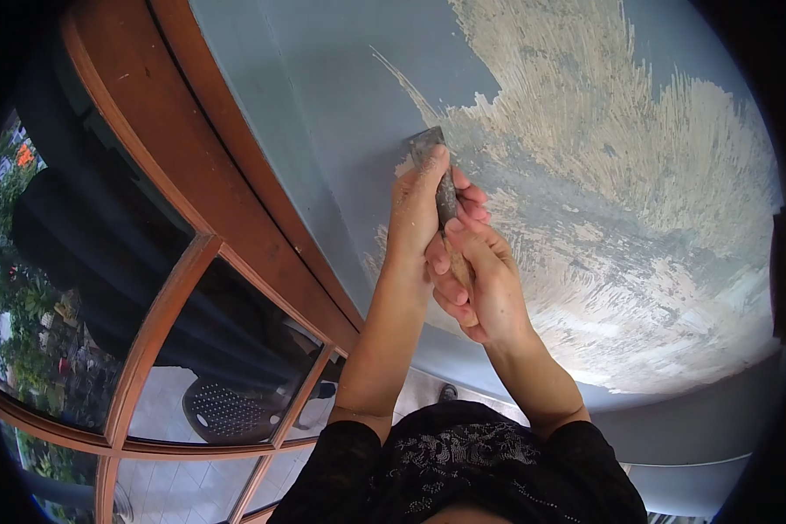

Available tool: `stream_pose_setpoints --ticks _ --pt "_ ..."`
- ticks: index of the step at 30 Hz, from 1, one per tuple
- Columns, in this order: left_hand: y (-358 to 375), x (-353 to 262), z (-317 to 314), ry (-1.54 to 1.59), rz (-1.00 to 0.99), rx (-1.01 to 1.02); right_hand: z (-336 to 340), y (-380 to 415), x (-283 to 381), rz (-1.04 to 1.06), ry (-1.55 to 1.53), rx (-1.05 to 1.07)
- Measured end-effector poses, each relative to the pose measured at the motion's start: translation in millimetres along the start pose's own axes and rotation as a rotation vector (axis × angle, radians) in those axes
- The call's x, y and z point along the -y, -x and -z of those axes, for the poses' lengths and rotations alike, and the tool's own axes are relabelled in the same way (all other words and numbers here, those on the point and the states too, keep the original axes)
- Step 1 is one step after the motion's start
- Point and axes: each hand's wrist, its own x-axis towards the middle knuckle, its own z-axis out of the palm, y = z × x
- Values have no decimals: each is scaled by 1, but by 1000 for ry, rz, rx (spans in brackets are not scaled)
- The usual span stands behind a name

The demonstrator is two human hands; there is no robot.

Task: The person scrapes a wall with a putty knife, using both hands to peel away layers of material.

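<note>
A paint scraper with a worn, grey metal blade and a wooden handle is held in both hands against the wall. My left hand grips the blade part, its thumb laid along the metal near the edge. Lower down, my right hand is wrapped round the handle. The blade's edge meets the blue-grey paint beside a rough, pale scraped patch. That patch spreads widely up and to the right, with ragged streaks at its borders. Pale specks of dust cling to my left hand.
To the left stands a brown wood-framed glass door, close to my left arm. Through its panes show plants and a dark perforated chair. A shoe shows on the tiled floor below the wall.
</note>
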Motion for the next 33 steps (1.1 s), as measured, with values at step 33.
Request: stream_pose_setpoints --ticks 33 --pt "-4 -10 -10 11 -36 -33 -9 -6 10 1 -20 -1"
